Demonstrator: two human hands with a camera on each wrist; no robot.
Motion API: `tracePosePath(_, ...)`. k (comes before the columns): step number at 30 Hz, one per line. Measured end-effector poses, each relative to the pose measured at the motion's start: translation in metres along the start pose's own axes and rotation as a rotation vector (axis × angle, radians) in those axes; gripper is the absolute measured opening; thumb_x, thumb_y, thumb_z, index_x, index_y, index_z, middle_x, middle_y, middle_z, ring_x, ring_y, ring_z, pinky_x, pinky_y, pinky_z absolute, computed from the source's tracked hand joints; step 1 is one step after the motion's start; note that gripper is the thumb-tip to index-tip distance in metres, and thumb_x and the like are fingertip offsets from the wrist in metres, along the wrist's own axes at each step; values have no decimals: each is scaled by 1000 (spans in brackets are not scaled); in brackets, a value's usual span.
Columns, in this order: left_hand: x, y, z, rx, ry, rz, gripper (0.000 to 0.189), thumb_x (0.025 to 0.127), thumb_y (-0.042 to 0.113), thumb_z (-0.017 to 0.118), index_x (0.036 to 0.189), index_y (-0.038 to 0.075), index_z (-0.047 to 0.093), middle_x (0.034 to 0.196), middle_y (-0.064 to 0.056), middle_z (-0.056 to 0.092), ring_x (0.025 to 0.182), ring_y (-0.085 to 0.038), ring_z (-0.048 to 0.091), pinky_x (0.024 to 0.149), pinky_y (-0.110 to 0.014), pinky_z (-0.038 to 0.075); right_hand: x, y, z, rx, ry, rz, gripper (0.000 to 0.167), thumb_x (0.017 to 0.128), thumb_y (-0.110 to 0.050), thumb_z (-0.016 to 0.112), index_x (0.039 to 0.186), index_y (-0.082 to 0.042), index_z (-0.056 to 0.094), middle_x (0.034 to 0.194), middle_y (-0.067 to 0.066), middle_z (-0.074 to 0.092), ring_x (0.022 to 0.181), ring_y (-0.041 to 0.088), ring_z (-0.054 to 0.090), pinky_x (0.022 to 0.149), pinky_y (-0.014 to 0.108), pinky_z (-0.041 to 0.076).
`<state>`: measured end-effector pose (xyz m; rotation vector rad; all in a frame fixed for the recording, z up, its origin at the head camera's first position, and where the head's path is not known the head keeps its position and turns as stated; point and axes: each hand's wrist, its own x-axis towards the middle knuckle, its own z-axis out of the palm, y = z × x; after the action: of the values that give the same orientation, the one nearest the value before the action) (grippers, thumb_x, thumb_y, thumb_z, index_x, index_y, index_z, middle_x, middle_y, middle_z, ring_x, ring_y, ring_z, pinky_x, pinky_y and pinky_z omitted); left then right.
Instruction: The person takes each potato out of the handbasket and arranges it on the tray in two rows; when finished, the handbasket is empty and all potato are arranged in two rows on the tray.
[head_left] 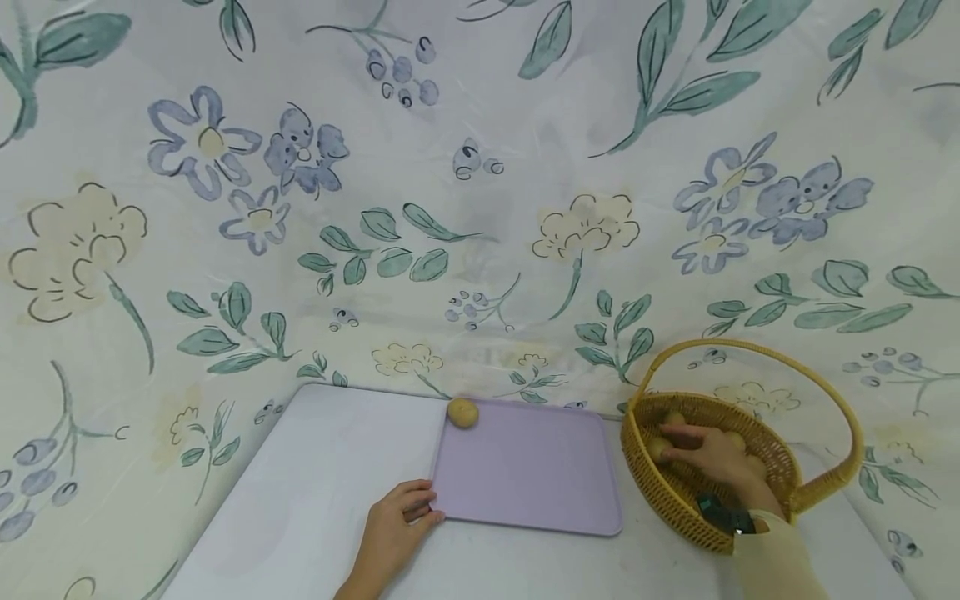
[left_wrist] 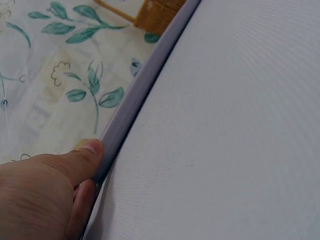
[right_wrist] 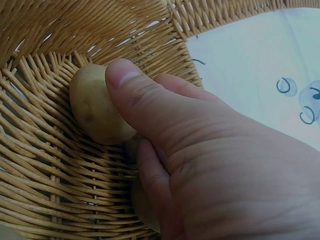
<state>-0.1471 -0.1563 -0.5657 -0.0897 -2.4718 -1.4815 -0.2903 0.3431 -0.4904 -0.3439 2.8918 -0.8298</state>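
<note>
A light purple tray [head_left: 525, 475] lies on the white table, with one potato [head_left: 462, 412] at its far left corner. My left hand [head_left: 397, 529] holds the tray's near left corner; in the left wrist view the thumb [left_wrist: 92, 150] presses on the rim and a finger sits beneath. Inside a wicker basket [head_left: 675, 508] to the right, my right hand [head_left: 708, 457] has its thumb and fingers about a potato [right_wrist: 95, 102]. Its thumb lies against the potato's side, while the fingertips are partly hidden behind it. Other potatoes [head_left: 735, 440] lie in the basket around the hand.
The basket's tall arched handle [head_left: 832, 400] rises over its right side. Behind the white table [head_left: 337, 450] hangs a flower-patterned cloth [head_left: 480, 250]. A dark band with a device [head_left: 723, 512] is on the right wrist.
</note>
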Motion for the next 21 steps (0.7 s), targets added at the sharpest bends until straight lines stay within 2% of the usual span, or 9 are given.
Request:
tracePosePath(12,1,4,-1,5,-3,-21,31,77,5,86,105,-4,74,120,-15,70,101,-29,75,86,-17,64,0,-2,-1,16,1,4,57,90,-43,77,134,-8,67,136,28,62,125,47,59,99,60,57)
tracePosePath(18,0,3,-1,-18,-8,-51,31,77,6,86,104,-2,75,121,-14,70,102,-29,75,86,-16,63,2,-2,0,7,-21,-25,52,90,-39,78,131,-8,69,130,26,67,114,38,64,92,51,61)
tracePosePath(21,0,3,-1,-16,-11,-52,31,77,7,87,104,-2,75,122,-14,70,102,-29,75,87,-16,63,2,-1,1,19,-26,-28,51,90,-37,79,130,-7,69,129,26,68,116,39,64,93,49,61)
